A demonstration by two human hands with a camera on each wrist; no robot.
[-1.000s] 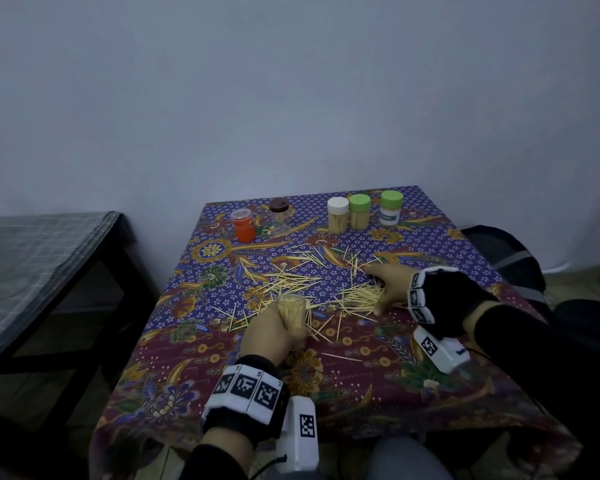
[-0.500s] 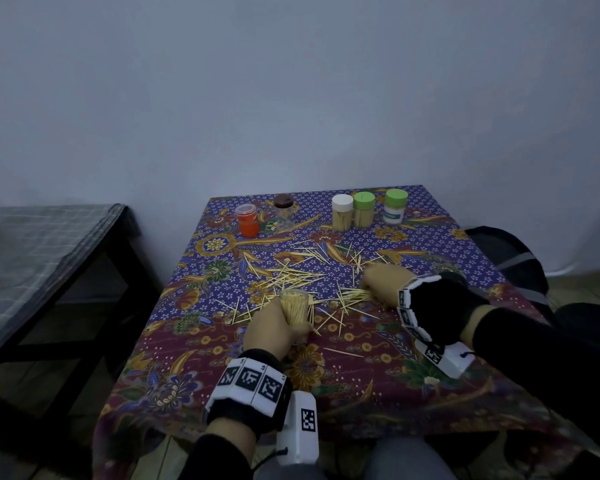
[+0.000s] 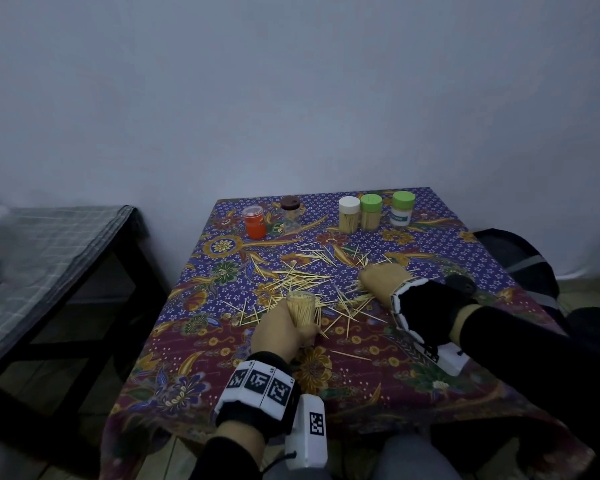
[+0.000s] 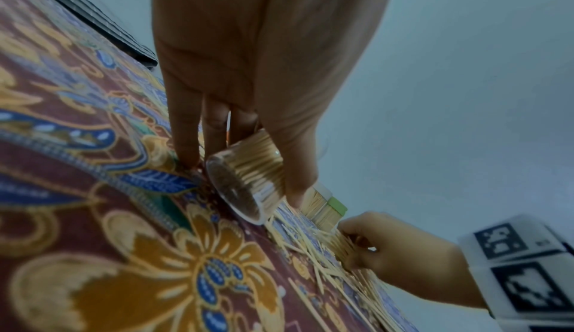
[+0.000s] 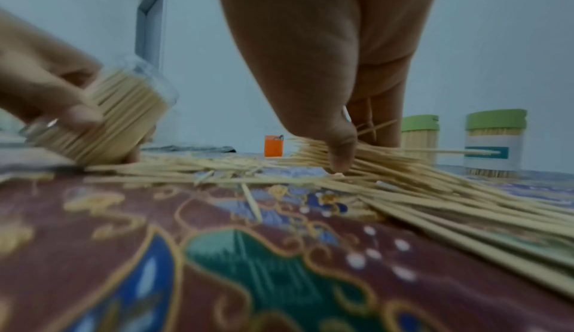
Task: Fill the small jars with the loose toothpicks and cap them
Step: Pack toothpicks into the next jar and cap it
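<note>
Toothpicks were being gathered beside an open jar on the patterned tabletop.

An uncapped clear jar (image 3: 301,308), packed with toothpicks and tilted, was gripped by the left hand (image 3: 280,336) near the middle of the tabletop (image 3: 361,386), toward its front edge. A bunch of loose toothpicks (image 5: 366,158) was pinched between the thumb and fingers of the right hand (image 3: 383,282), just right of the jar, with more scattered around both hands. Along the far edge stood a white-capped jar (image 3: 349,218), two green-capped jars (image 3: 371,216) and, toward the far left corner, an orange jar (image 3: 255,225) and a brown-lidded jar (image 3: 290,218).
</note>
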